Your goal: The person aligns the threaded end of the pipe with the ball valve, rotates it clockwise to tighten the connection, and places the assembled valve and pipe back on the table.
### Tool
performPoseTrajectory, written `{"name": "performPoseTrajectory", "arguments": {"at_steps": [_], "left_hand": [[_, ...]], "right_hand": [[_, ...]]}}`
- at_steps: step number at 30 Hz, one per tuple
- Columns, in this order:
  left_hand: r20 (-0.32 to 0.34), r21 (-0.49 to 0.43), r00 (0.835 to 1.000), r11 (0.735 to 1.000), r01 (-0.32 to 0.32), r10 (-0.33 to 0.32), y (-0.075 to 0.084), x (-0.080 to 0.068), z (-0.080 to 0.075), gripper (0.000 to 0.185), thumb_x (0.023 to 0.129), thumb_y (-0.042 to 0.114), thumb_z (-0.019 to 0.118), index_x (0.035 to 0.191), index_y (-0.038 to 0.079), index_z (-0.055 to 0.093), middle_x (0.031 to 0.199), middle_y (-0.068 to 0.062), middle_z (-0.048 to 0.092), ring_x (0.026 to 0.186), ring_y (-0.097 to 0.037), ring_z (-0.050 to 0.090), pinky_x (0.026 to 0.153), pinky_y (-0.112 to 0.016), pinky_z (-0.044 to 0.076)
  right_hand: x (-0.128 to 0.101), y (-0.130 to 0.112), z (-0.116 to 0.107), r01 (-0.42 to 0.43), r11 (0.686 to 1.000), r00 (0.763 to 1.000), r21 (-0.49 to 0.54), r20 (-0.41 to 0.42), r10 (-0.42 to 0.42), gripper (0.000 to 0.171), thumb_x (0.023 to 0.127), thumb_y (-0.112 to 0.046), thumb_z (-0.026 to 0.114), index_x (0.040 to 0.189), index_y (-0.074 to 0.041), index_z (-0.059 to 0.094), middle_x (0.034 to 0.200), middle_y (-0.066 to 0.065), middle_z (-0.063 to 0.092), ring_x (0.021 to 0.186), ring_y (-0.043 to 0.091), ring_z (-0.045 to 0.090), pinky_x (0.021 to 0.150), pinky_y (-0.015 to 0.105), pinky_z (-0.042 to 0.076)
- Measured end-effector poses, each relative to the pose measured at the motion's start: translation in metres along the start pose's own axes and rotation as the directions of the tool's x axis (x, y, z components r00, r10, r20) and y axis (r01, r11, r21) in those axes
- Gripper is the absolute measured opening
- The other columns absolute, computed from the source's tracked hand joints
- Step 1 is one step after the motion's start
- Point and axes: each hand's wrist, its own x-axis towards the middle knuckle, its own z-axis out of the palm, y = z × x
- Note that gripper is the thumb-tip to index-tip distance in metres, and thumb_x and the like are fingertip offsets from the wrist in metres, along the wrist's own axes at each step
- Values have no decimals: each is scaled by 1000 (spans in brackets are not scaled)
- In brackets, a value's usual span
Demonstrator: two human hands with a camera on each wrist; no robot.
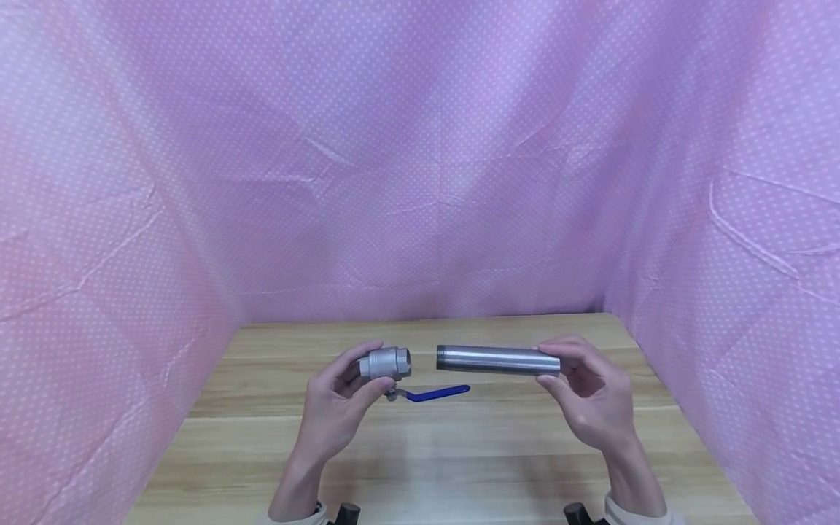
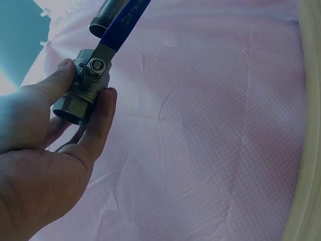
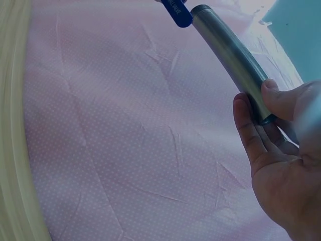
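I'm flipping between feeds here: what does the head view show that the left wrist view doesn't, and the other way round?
Head view only: the right grip holding the pipe near its far end, and both sleeves.

Left wrist view only: lettering on the blue handle, and a teal surface at upper left.

Both: the left grip on the valve, the blue handle, the pipe's threaded end apart from the valve, pink cloth and wood.
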Motion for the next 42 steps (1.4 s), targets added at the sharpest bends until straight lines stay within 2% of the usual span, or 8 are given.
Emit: {"name": "performPoseTrajectory", "arguments": {"at_steps": [6, 11, 21, 28, 34, 42], "left_hand": [[3, -8, 997, 997, -82, 82, 1, 0, 2, 55, 94, -16, 81, 146, -9, 66, 134, -34, 72, 118, -9, 77, 105, -22, 70], [2, -30, 993, 992, -122, 122, 4, 1, 4, 54, 94, -17, 81, 146, -8, 67, 132, -36, 72, 118, -10, 77, 105, -22, 70], [-10, -19, 990, 990, -140, 140, 4, 2, 2, 55, 91, -19, 81, 144, -12, 66, 131, -35, 72, 117, -10, 77, 106, -23, 70], [19, -18, 993, 993, -114, 115, 6, 2, 3, 58, 92, -17, 82, 147, -4, 68, 134, -25, 74, 118, -10, 77, 107, -26, 70], [41, -20, 994, 995, -102, 103, 7, 2, 5, 58, 92, -16, 83, 147, -3, 68, 135, -27, 74, 119, -10, 77, 107, -27, 70], [56, -53, 981, 982, -183, 186, 2, 3, 9, 57, 92, -18, 82, 145, -5, 68, 129, -33, 73, 117, -9, 78, 107, -25, 70]], "right_hand": [[2, -1, 2, 41, 999, 999, 27, 1, -41, 45, 77, 37, 76, 119, 32, 64, 123, 18, 78, 96, 13, 74, 75, 17, 65], [5, -1, 4, 63, 997, 998, 41, 3, -64, 43, 78, 35, 77, 118, 32, 63, 123, 19, 78, 97, 14, 73, 77, 17, 65], [7, -2, 7, 83, 995, 996, 50, 21, -84, 41, 80, 33, 78, 118, 33, 63, 124, 20, 78, 108, 17, 77, 88, 17, 68], [8, 0, 9, 93, 994, 994, 50, 44, -95, 39, 82, 31, 79, 118, 33, 63, 124, 22, 78, 109, 17, 76, 91, 17, 68], [7, 4, 10, 95, 994, 993, 59, 65, -99, 40, 81, 33, 78, 118, 33, 63, 124, 23, 77, 111, 17, 76, 94, 18, 70], [4, 4, 11, 83, 995, 994, 46, 67, -86, 42, 80, 33, 78, 119, 31, 64, 126, 21, 77, 112, 17, 76, 94, 18, 69]]}}
